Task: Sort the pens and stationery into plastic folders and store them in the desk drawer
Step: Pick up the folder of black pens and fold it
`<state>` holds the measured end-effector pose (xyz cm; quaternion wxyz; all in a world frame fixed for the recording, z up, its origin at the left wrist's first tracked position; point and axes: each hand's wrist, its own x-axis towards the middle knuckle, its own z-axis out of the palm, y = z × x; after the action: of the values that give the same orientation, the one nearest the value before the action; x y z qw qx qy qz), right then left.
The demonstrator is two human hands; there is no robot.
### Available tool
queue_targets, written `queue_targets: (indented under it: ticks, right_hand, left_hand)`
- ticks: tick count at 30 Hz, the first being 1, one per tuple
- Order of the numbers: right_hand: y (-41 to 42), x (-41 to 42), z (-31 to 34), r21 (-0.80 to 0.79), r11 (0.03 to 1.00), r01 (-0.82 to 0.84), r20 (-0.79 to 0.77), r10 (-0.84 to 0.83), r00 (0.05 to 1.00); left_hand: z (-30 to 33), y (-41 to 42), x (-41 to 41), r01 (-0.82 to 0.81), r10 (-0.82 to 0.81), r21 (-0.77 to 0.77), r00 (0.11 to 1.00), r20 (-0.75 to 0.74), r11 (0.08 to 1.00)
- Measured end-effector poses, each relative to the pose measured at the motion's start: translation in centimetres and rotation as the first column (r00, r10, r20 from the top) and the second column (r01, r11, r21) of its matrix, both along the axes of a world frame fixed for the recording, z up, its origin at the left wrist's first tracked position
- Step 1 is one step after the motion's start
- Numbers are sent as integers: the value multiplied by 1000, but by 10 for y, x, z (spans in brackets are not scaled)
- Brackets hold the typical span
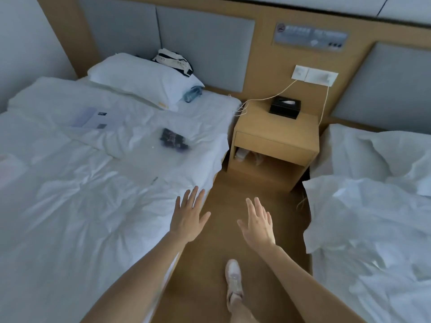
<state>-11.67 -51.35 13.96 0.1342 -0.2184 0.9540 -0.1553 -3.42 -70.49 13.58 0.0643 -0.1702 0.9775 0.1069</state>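
Observation:
My left hand (189, 215) hovers over the right edge of the left bed, fingers straight and spread, holding nothing. My right hand (257, 223) is out over the floor between the beds, also flat and empty. On the left bed lies a clear plastic folder (163, 150) with a dark bundle of stationery (173, 139) inside it. A single pen (154, 180) lies on the sheet just beyond my left fingertips. Further left are flat papers or folders (92, 118). The wooden nightstand (272, 145) stands ahead with its drawer (272, 145) closed.
A black tissue box (285, 107) sits on the nightstand, with cables running to wall sockets (313, 74). A pillow (140, 80), a bag (173, 61) and a blue item (192, 93) lie at the head of the left bed. A second bed (373, 206) is on the right. My foot (233, 283) is on the floor.

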Motion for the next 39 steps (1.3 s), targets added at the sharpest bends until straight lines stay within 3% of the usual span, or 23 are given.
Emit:
queue_targets:
  ticks: [3,7,10,16,27,30,34,39]
  right_hand:
    - [-38,-82,0,-10,998,-65,17,65,998]
    - [-98,-190,13,13,983,-181,3,181,983]
    - [-153,-254,16,31,959,-282,-32,283,959]
    - [-272,-318,-3,93,833,-545,-6,548,837]
    - [-426,-428,-17,141,627,-766,2,774,634]
    - [-467,-434,-26,144,507,-850,32,856,516]
    - [-512,-431,-40,126,263,-956,69,960,273]
    - [-545,-434,-54,86,-11,-996,89,996,-3]
  left_hand:
    - [-8,-31,-58,-76,76,7,996,54,997]
    - [-5,-75,-127,-213,213,0,976,-32,977]
    - [-6,-108,-165,-339,344,76,938,-51,938]
    - [-40,-185,-222,-539,539,122,842,39,833]
    - [-66,-254,-299,-767,742,166,642,193,620]
    - [-69,-257,-305,-853,831,180,519,198,490]
    - [-74,-246,-316,-955,935,177,275,225,238]
    - [-83,-213,-353,-961,955,225,-92,282,-159]
